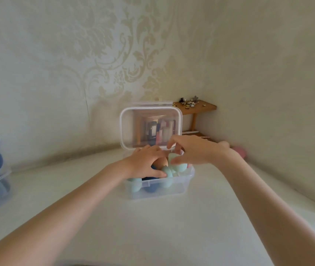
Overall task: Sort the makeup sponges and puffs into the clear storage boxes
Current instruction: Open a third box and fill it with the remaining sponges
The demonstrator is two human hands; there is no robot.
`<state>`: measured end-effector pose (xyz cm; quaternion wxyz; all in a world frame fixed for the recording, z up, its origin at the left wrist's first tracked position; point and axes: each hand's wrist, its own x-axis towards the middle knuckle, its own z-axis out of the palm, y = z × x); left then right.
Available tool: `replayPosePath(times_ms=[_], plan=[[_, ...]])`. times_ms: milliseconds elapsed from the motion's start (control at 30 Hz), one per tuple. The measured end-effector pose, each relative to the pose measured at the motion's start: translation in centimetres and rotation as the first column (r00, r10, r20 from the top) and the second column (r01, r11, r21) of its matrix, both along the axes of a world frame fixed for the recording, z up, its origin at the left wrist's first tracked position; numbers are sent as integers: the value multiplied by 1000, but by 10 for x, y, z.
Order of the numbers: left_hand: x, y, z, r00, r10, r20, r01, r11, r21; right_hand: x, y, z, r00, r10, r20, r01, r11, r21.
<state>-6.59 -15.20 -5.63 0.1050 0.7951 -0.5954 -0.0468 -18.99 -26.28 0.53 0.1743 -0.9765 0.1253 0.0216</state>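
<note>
Soft, light sponges [167, 174] squash easily; both hands [149, 162], at twelve o'clock, press them into the box [172, 191], fingers curled around them.

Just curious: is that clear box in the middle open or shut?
Open: the clear box has its lid tipped up behind it, both hands reaching among the sponges inside.

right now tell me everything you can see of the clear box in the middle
The clear box is a rectangular see-through plastic tub on the white surface. Its hinged lid stands open, upright at the back. Mint, dark blue and one beige sponge are heaped above its rim. The left hand and right hand rest on the sponges.
</note>
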Motion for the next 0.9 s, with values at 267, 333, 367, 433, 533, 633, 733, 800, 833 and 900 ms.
replayPosePath(times_ms=[267, 333, 367, 433, 533, 633, 733, 800, 833, 900], plan=[[-2, 1, 4, 999, 21, -48, -19, 998, 56, 4, 2, -18, 999, 41, 17, -36, 978, -207], [-2, 1, 4, 1000, 19, -25, -17, 998, 53, 5, 7, -22, 999, 41, 15, -37, 973, -227], [-2, 0, 4, 1000, 18, -17, -17, 998, 54, 7, 9, -24, 999, 32, 2, -31, 967, -251], [-2, 0, 4, 1000, 19, -12, -18, 998, 59, 12, 13, -28, 1000, 20, -16, -24, 953, -302], [-6, 1, 7, 1000, 25, 2, -25, 999, 48, 18, 16, -29, 998, 16, -67, -40, 929, -368], [-10, -5, 12, 997, 25, 79, -28, 999, 37, 18, 14, -23, 991, -41, -126, 0, 951, -310], [-13, -12, 22, 995, -51, -80, 50, 999, -13, 9, 7, -4, 986, -57, -156, 32, 987, -159], [-13, -18, 29, 984, -66, -166, 60, 997, -43, 2, -5, 10, 995, -86, -45, 83, 995, -56], [-15, -20, 30, 982, -57, -179, 52, 998, -33, 0, -16, 13, 990, -132, 56, 133, 991, -26], [-15, -26, 27, 983, -53, -173, 52, 999, -7, 1, -48, 8, 931, -278, 236, 300, 952, -62]])
